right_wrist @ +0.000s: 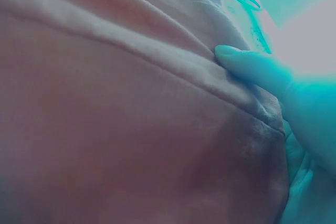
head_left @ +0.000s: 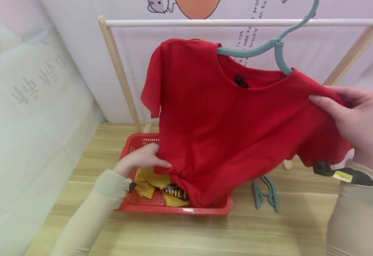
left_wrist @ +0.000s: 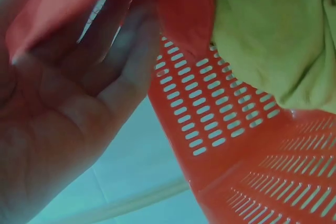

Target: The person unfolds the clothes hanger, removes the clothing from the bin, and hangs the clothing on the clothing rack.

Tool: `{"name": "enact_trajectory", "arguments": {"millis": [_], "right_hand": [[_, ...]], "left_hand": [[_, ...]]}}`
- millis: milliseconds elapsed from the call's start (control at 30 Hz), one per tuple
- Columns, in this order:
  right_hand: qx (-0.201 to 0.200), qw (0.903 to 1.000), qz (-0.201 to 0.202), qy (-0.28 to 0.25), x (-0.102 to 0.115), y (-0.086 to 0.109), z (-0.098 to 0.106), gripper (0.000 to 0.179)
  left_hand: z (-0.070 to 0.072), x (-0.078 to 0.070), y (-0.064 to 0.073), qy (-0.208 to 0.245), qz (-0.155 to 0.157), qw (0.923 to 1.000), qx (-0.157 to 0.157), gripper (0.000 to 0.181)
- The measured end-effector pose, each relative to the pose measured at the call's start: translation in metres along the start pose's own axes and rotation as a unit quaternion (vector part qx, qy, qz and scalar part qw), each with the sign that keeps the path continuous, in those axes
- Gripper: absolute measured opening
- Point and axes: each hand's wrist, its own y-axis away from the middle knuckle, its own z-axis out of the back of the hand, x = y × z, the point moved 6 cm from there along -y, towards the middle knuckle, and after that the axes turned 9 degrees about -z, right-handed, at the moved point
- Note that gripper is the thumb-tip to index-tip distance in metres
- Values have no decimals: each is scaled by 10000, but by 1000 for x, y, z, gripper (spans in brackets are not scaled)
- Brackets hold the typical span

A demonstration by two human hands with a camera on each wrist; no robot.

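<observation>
A red T-shirt (head_left: pixel 225 124) is held up by both hands, w/ its low edge hung over a red plastic basket (head_left: pixel 177 210). A blue-green hanger (head_left: pixel 247 53) is tucked in the neck. Its hook is seen across the white rail (head_left: pixel 173 23) of the rack, but it can't be told if the rail is touched. Near the sleeve on the R, the cloth is pinched btwn thumb & fingers by the R hand (head_left: pixel 362 117). The bottom L part is pinched by the L hand (head_left: pixel 143 158), above the basket. The hands are well apart. In the basket, a yellow garment (head_left: pixel 149 177) w/ dark print is partly hidden by the red cloth. A 2nd hanger (head_left: pixel 273 195), folded, is laid on the wooden bench (head_left: pixel 269 234), R of the basket.
</observation>
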Motion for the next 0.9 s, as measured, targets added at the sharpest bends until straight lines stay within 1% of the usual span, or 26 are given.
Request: {"name": "enact_trajectory", "arguments": {"millis": [67,100,200,300,467,533,633,733,833,900], "right_hand": [[-4,9999,-112,-63,-2,-2,4,46],[10,9998,-152,-100,-3,-3,5,47],[30,9994,-240,-253,-6,-5,9,47],[0,9992,-257,-301,-8,-6,12,46],[-173,9994,-280,-56,-13,-10,17,47],[-210,9991,-350,72,-16,-11,18,49],[-163,9985,-505,138,-20,-13,21,51],[-172,9983,-561,70,-23,-15,23,51],[-222,9977,-630,65,-26,-17,26,51],[-337,9968,-715,136,-28,-18,28,52]], "left_hand": [[-4,0,2,-60,-12,9996,262,27],[-4,0,2,-93,-46,9995,312,25],[-2,1,3,-265,-113,9992,260,26],[3,2,3,-288,-254,9993,-1,28],[12,-5,3,-17,-838,9957,-406,17],[15,-10,3,114,-982,9935,-556,16],[17,-18,2,303,-1097,9903,-799,18],[17,-27,-1,511,-1160,9865,-1034,22],[16,-34,-6,725,-1281,9806,-1295,28],[17,-40,-9,854,-1387,9758,-1455,31]]}}
